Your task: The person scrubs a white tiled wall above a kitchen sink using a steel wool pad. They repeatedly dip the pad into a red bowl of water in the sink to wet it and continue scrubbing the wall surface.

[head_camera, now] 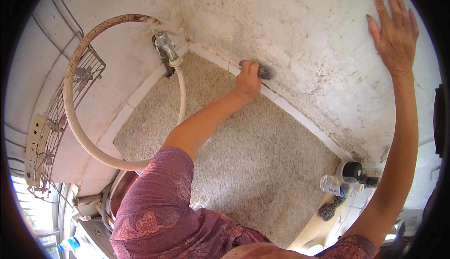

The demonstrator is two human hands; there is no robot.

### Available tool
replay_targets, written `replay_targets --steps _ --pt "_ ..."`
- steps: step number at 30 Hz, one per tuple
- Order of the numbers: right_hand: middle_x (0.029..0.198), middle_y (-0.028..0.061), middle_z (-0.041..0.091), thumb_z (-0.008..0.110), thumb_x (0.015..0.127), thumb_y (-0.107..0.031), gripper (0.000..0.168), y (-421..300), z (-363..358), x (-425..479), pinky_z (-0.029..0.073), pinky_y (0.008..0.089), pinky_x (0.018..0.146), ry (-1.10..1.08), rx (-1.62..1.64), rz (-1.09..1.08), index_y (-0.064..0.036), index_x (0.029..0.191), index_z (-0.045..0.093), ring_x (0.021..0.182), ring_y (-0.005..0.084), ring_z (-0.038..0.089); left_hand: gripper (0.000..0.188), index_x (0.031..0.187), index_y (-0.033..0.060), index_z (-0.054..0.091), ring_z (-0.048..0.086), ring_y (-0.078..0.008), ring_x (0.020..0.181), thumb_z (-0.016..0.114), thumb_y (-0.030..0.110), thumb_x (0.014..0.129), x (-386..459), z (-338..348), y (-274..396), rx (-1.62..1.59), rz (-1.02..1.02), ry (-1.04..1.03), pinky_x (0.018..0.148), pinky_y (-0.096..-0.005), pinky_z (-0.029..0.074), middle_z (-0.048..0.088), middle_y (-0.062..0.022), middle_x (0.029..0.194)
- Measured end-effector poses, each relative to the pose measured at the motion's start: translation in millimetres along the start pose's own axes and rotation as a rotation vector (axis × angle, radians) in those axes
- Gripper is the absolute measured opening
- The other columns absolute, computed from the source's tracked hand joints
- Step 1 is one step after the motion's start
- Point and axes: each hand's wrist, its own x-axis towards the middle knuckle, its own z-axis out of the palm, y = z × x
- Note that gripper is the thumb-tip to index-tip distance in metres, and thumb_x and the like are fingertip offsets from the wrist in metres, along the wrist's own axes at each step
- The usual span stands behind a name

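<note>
My left hand (249, 83) grips a dark grey scouring pad (265, 72), likely steel wool, and presses it to the foot of a stained white wall (299, 48). The pad sits just above the strip of white tile edging (295, 111). Dark specks and smudges mark the wall around it. Up at the right, my right hand (397, 37) lies against the same wall, palm down with fingers spread and nothing held. A speckled stone-like countertop (253, 153) spreads below my left arm.
A metal tap (165, 46) with a looping braided hose (70, 94) stands at the left corner. Beside it hangs a wire rack (75, 87) with a power strip (35, 146). At right are a clear plastic bottle (337, 186), a black-topped container (351, 169) and another scourer (329, 209).
</note>
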Motion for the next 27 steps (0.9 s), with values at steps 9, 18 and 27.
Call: replay_targets --steps 9,18,27 --pt "0.146 -0.0039 0.035 0.048 0.093 -0.041 0.049 0 -3 -2 0.021 0.0375 0.113 0.015 0.058 0.009 -0.033 0.140 0.037 0.134 0.0125 0.031 0.022 0.096 -0.0043 0.042 0.049 -0.0440 0.084 0.049 0.007 0.079 188 -95 -54 0.217 -0.037 0.663 0.072 -0.0513 0.042 0.043 -0.0252 0.098" --pt "0.145 -0.0044 0.036 0.053 0.090 -0.042 0.054 1 -4 0 0.021 0.0361 0.112 -0.037 0.000 0.029 -0.032 0.140 0.036 0.134 0.0113 0.031 0.039 0.110 -0.0060 0.039 0.045 -0.0440 0.093 0.051 0.001 0.073 90 -24 -21 0.164 -0.043 0.320 0.076 -0.0511 0.043 0.040 -0.0270 0.104" --pt "0.145 -0.0044 0.036 0.056 0.088 -0.036 0.055 -3 -10 -1 0.018 0.0352 0.113 -0.099 -0.028 0.089 -0.030 0.140 0.038 0.134 0.0110 0.032 0.027 0.103 -0.0042 0.041 0.048 -0.0465 0.083 0.048 0.002 0.077 131 -61 -22 0.101 0.084 0.342 0.070 -0.0523 0.044 0.041 -0.0283 0.100"
